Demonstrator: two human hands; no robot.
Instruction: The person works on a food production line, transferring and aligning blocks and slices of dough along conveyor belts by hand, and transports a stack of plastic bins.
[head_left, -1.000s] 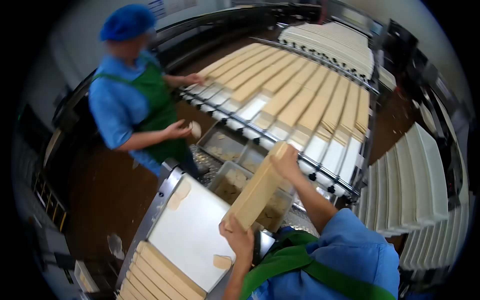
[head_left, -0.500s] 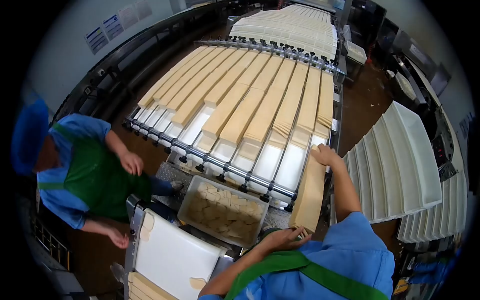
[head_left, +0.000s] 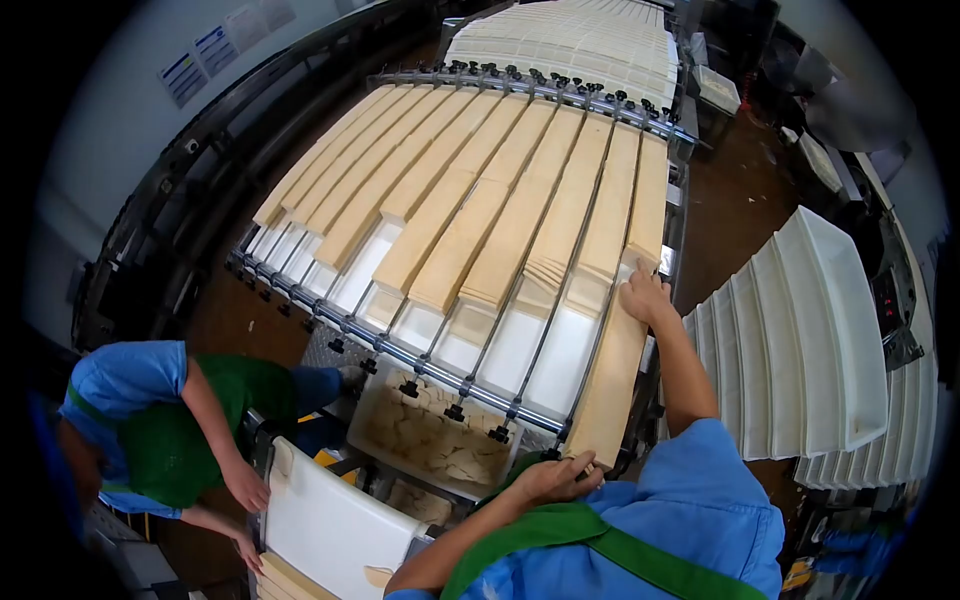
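A long stack of thin, pale dough sheets (head_left: 610,385) lies lengthwise in the rightmost lane of the white conveyor (head_left: 567,350). My left hand (head_left: 557,480) grips its near end, the fingers curled round the edge. At the far end my right hand (head_left: 648,296) holds the stack, with one finger stretched forward and the others bent. Just beyond that finger, in the same lane, begins another row of dough sheets (head_left: 650,190). To the left, more long rows (head_left: 575,190) lie side by side between thin metal dividers, some with fanned-out near ends.
At the left, a co-worker in a green apron (head_left: 185,430) reaches to a smaller white belt (head_left: 330,510). Under the conveyor's front bar (head_left: 400,355) stands a crate (head_left: 357,432) of dough scraps. Nested white trays (head_left: 825,330) stand at the right.
My right hand has shifted slightly on the far end of the stack, one finger now pointing forward. The co-worker has bent down, both hands now at the smaller belt. My view has shifted slightly.
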